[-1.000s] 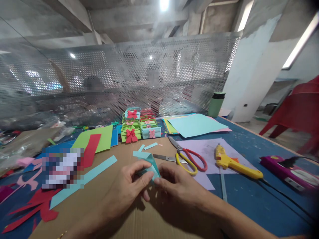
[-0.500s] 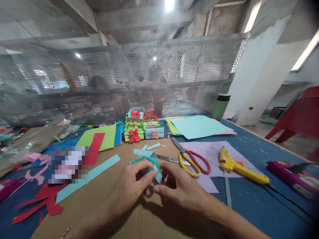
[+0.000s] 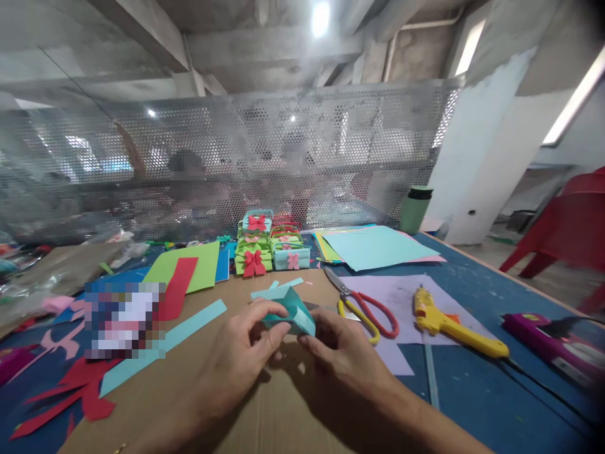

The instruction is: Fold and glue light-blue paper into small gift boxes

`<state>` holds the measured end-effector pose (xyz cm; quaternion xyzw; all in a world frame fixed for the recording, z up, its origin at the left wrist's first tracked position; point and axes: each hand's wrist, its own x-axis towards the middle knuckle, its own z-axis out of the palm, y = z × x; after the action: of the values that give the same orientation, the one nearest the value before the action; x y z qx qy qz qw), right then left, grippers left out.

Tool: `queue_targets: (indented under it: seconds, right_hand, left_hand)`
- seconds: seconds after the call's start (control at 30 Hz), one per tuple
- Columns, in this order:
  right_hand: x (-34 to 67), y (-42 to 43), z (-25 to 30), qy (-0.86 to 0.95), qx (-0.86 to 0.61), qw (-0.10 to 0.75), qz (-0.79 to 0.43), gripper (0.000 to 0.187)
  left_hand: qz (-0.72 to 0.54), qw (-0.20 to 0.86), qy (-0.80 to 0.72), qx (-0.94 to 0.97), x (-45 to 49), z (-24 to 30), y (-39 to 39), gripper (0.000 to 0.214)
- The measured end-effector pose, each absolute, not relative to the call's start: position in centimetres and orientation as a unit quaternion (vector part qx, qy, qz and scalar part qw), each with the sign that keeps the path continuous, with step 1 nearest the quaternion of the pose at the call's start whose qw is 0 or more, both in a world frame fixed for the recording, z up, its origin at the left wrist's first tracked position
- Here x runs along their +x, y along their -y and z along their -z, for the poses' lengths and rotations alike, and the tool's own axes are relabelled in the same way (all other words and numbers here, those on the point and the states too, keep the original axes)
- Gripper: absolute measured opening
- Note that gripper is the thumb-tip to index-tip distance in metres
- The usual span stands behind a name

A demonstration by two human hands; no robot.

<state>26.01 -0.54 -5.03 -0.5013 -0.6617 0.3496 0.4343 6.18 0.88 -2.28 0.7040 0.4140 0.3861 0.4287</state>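
A small folded light-blue paper box (image 3: 299, 313) is held up between both hands above the brown cardboard (image 3: 227, 422). My left hand (image 3: 250, 337) pinches its near left side between thumb and fingers. At its right end, my right hand (image 3: 338, 347) grips the edge, with some fingers hidden behind. Beyond the hands lie red-handled scissors (image 3: 375, 312) and yellow-handled scissors (image 3: 362, 318), the latter partly covered by the box and right hand. A light-blue paper strip (image 3: 189, 328) rests on the cardboard to the left.
A yellow glue gun (image 3: 458, 328) with a cord lies on lilac paper (image 3: 401, 290) at right. Small paper baskets with bows (image 3: 255, 261) are stacked at the back. Coloured sheets (image 3: 382, 246), a green bottle (image 3: 416, 211) and red paper scraps (image 3: 75, 384) lie around.
The light-blue box has been tilted in the hands, so its open inside shows more. My right hand has shifted slightly right. The whole view has moved a little.
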Motion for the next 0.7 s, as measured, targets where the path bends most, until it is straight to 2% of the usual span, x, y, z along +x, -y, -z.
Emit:
queue_targets:
  seconds: [0.17, 0.23, 0.3, 0.4, 0.47, 0.53, 0.63, 0.7]
  right_hand:
    - [27.0, 0.0, 3.5, 0.591, -0.466, 0.473, -0.458, 0.032]
    - [27.5, 0.1, 2.6, 0.560, -0.444, 0.498, -0.491, 0.036]
    - [27.9, 0.2, 1.9, 0.536, -0.417, 0.516, -0.521, 0.037]
    - [28.0, 0.2, 2.0, 0.509, -0.361, 0.528, -0.577, 0.037]
    - [27.7, 0.1, 2.6, 0.494, -0.326, 0.520, -0.616, 0.038]
    - [27.2, 0.0, 3.4, 0.495, -0.304, 0.500, -0.642, 0.041]
    - [26.8, -0.2, 4.4, 0.519, -0.311, 0.465, -0.646, 0.044]
    - [27.1, -0.3, 4.5, 0.549, -0.338, 0.464, -0.607, 0.047]
  left_hand:
    - [-0.509, 0.267, -0.427, 0.698, 4.9, 1.2, -2.5, 0.027]
    - [-0.553, 0.244, -0.442, 0.662, 4.4, 1.1, -3.4, 0.034]
    - [-0.573, 0.295, -0.439, 0.626, 4.3, 1.1, -4.1, 0.049]
    - [-0.532, 0.482, -0.356, 0.598, 4.9, 1.4, -4.0, 0.072]
    - [-0.465, 0.600, -0.283, 0.587, 5.6, 1.5, -3.2, 0.067]
    - [-0.425, 0.657, -0.249, 0.570, 6.3, 1.6, -2.2, 0.053]
    - [-0.432, 0.658, -0.257, 0.560, 6.8, 1.6, -1.5, 0.040]
    - [-0.449, 0.631, -0.275, 0.570, 6.8, 1.5, -1.7, 0.037]
